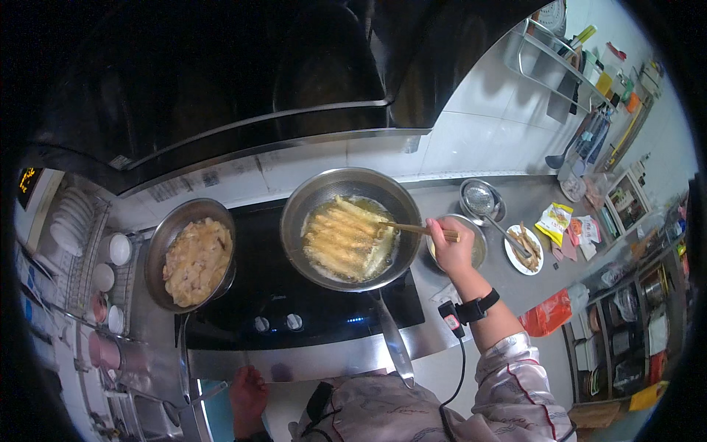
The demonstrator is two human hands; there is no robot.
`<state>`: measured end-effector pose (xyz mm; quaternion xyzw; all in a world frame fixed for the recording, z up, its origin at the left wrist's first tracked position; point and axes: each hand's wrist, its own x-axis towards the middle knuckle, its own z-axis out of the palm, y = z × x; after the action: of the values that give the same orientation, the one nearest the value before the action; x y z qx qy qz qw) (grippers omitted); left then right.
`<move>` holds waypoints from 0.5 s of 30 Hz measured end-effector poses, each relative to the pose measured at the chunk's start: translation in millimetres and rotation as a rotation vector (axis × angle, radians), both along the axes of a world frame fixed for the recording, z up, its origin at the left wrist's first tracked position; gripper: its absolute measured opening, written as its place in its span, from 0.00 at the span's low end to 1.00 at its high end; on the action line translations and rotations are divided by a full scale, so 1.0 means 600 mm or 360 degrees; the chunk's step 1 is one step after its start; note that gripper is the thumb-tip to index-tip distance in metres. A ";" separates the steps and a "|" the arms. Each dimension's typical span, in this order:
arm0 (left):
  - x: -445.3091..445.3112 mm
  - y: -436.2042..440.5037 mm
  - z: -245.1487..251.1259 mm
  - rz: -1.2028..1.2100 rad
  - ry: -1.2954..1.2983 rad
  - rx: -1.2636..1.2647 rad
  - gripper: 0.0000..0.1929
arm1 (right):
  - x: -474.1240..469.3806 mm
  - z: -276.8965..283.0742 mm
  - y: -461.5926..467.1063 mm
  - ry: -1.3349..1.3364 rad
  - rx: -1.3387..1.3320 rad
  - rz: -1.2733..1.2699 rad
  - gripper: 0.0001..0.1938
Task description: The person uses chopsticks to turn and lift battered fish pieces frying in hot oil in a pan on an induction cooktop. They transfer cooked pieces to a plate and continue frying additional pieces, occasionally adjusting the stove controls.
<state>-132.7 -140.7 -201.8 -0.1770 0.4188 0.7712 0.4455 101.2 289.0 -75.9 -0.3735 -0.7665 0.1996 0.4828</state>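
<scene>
My right hand grips a pair of wooden chopsticks. Their tips reach into a deep steel frying pan on the black cooktop, at the right side of the food. Several long, pale-golden battered pieces lie side by side in bubbling oil there. The pan's metal handle points toward my body. My left hand hangs low by the counter's front edge, loosely curled, with nothing visible in it. To the left, another steel pan holds a heap of pale, wet-coated pieces.
Right of the cooktop are a metal bowl, a steel skimmer resting over another bowl, a white plate of browned pieces and a yellow packet. A dish rack stands left. The black range hood overhangs the back.
</scene>
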 end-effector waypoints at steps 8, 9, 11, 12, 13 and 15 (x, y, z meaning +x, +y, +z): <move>-0.009 0.022 -0.007 -0.0090 0.0013 0.0082 0.08 | 0.046 0.019 -0.015 -0.0161 0.0493 0.0093 0.09; -0.009 0.023 -0.007 -0.0095 0.0004 0.0076 0.08 | 0.052 0.021 -0.018 -0.0219 0.0546 0.0103 0.08; -0.010 0.028 -0.008 -0.0062 -0.0031 0.0033 0.08 | 0.058 0.024 -0.022 -0.0287 0.0630 0.0110 0.08; -0.010 0.033 -0.008 -0.0062 -0.0030 0.0005 0.08 | 0.059 0.026 -0.023 -0.0299 0.0659 0.0106 0.08; -0.011 0.035 -0.008 -0.0048 -0.0040 -0.0036 0.08 | 0.062 0.028 -0.027 -0.0311 0.0670 0.0106 0.08; -0.012 0.043 -0.006 -0.0045 -0.0031 -0.0067 0.08 | 0.068 0.033 -0.031 -0.0329 0.0649 0.0138 0.08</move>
<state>-140.2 -114.7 -205.2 -0.1879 0.4329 0.7542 0.4566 141.8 270.6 -55.9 -0.2533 -0.8517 0.0219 0.4583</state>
